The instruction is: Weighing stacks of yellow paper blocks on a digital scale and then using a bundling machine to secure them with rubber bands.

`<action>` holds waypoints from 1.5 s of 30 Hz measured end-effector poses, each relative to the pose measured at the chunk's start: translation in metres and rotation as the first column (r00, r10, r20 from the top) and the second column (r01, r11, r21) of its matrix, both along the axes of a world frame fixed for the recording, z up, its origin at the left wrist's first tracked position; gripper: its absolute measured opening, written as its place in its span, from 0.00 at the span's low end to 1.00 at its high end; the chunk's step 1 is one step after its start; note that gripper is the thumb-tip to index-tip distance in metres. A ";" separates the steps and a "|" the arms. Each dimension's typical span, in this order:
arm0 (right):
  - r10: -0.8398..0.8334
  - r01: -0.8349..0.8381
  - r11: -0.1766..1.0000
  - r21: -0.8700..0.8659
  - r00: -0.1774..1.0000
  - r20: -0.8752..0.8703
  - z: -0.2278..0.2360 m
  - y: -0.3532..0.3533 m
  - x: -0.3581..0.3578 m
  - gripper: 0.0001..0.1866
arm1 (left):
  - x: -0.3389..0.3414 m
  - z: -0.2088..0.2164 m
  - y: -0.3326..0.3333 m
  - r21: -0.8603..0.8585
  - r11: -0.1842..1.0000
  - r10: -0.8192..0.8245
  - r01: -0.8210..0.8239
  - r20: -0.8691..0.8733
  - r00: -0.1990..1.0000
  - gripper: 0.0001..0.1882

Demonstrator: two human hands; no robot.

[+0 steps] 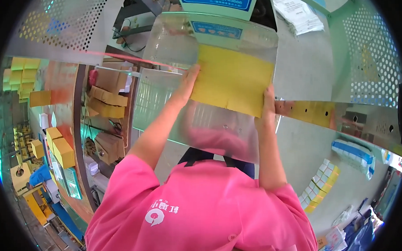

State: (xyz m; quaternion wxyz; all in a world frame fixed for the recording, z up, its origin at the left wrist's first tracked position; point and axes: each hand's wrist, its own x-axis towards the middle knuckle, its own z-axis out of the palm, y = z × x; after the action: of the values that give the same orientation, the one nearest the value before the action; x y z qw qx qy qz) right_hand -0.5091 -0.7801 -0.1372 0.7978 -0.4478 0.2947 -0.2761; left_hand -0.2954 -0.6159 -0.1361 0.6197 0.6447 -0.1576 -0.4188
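Observation:
A rectangular piece of yellow paper (pixel 232 80) lies over the shiny metal plate of a machine (pixel 219 133) in front of me. I cannot tell if it is one sheet or a stack. My left hand (pixel 190 84) holds its left edge, with fingertips at the upper side of that edge. At the lower right corner, my right hand (pixel 268 106) grips the right edge, its thumb along the side. Both forearms reach up from pink sleeves. The fingers under the paper are hidden.
Perforated metal panels (pixel 371 53) flank the machine on both sides. To the left, a wooden table (pixel 63 99) bears yellow blocks (pixel 62 150), and a shelf beside it holds brown card pieces (pixel 106 102) and scissors (pixel 115 125). Bundled paper packs (pixel 319 185) lie on the floor at right.

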 end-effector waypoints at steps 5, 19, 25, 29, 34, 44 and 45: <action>-0.067 0.068 0.997 0.026 0.997 -0.039 0.012 0.002 0.005 0.30 | -0.008 0.012 -0.002 -0.025 0.999 -0.038 0.039 0.024 0.999 0.36; -0.217 0.237 0.941 0.242 0.970 -0.106 0.008 0.008 -0.003 0.27 | -0.017 0.010 -0.014 -0.137 0.973 -0.192 0.183 -0.054 0.980 0.39; -0.247 0.273 0.941 0.201 0.958 -0.146 0.011 0.008 -0.003 0.24 | -0.030 0.014 -0.020 -0.198 0.977 -0.109 0.078 -0.153 0.982 0.36; -0.302 0.323 0.921 0.217 0.945 -0.128 -0.013 0.003 0.000 0.20 | -0.030 0.014 -0.023 -0.186 0.979 -0.106 0.081 -0.126 0.986 0.35; -0.390 0.403 0.913 0.062 0.908 -0.155 -0.016 0.004 0.005 0.19 | -0.033 0.017 -0.015 -0.194 0.980 -0.065 0.045 -0.097 0.993 0.35; -0.066 -0.083 0.938 -0.337 0.911 -0.407 -0.014 0.039 -0.021 0.30 | -0.067 0.019 0.065 0.077 0.982 0.152 -0.173 0.225 0.962 0.29; -0.119 -0.137 0.901 -0.411 0.835 -0.538 -0.011 0.042 -0.026 0.29 | -0.071 0.022 0.068 0.111 0.981 0.126 -0.156 0.240 0.962 0.29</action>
State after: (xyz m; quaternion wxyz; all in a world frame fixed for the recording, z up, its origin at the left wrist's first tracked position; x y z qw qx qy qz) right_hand -0.5355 -0.7378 -0.1482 0.5604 -0.6752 0.4403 -0.1900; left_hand -0.3666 -0.5479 -0.1142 0.5824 0.7376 -0.1551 -0.3046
